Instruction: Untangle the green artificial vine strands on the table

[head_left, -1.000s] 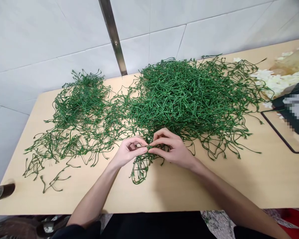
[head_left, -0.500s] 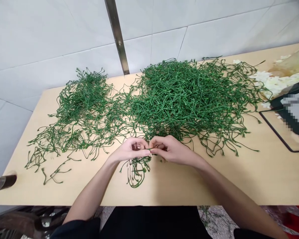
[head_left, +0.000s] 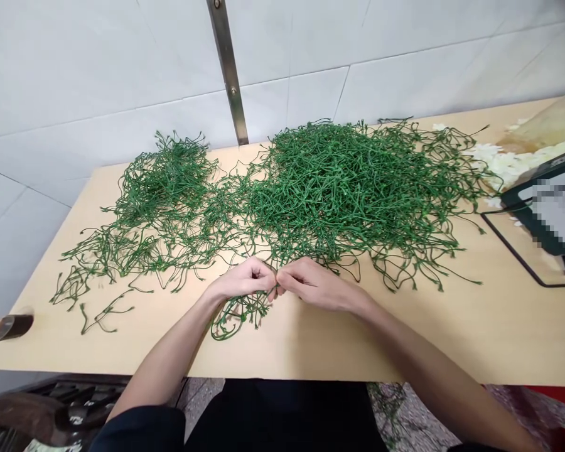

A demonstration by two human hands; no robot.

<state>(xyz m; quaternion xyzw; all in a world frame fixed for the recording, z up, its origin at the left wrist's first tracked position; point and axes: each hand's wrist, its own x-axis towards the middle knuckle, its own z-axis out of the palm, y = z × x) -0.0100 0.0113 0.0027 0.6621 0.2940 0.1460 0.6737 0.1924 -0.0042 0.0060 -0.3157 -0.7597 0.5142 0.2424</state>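
My left hand (head_left: 245,277) is closed, with a loose bunch of thin green artificial flower stems (head_left: 228,326) looping out below its fingers. My right hand (head_left: 316,284) meets it at the fingertips, thumb and fingers pressed together. A bit of green stem shows where the two hands meet; the fingers cover most of it. Just beyond both hands lies a large tangled pile of the same green stems (head_left: 348,182), with small branched tips. A smaller pile of stems (head_left: 162,179) lies farther left, and strands spread between the two.
At the left edge of the wooden table (head_left: 405,339) lies or leans a cup of dark liquid (head_left: 14,328). White artificial petals (head_left: 513,160) and a dark box-like object with a black wire frame (head_left: 511,248) are on the right. A tiled wall (head_left: 136,75) stands behind.
Both hands have closed more tightly and turned, fingers curling under. The bunch hanging from my left hand has swung left. The whole view has shifted slightly.
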